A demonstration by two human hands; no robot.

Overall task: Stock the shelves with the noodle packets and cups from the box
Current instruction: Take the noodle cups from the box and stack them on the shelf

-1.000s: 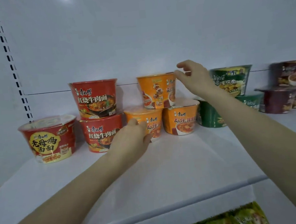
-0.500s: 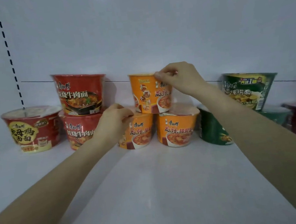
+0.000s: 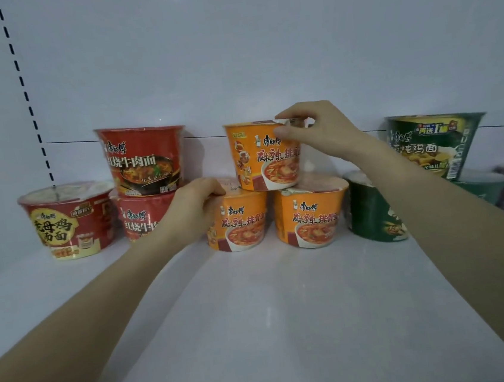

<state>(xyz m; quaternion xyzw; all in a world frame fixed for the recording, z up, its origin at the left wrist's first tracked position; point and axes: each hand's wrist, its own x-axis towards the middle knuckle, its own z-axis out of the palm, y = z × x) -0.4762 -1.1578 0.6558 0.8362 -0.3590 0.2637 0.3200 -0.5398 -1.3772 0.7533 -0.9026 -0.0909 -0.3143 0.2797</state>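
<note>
Three orange noodle cups form a small pyramid at the back of the white shelf (image 3: 257, 314). My right hand (image 3: 316, 131) grips the rim of the top orange cup (image 3: 264, 161), which rests on the two below. My left hand (image 3: 193, 209) holds the left side and lid edge of the lower left orange cup (image 3: 241, 223). The lower right orange cup (image 3: 311, 215) stands free beside it. The box is out of view.
Two red cups (image 3: 145, 161) are stacked left of the orange ones, with a wider red bowl (image 3: 67, 222) further left. Green cups (image 3: 432, 144) and a tilted green cup (image 3: 371, 212) stand at right, dark red ones at the far right edge.
The view has moved closer to the shelf. My right hand went from beside the top orange cup to gripping its rim. My left hand has closed on the lower left orange cup.
</note>
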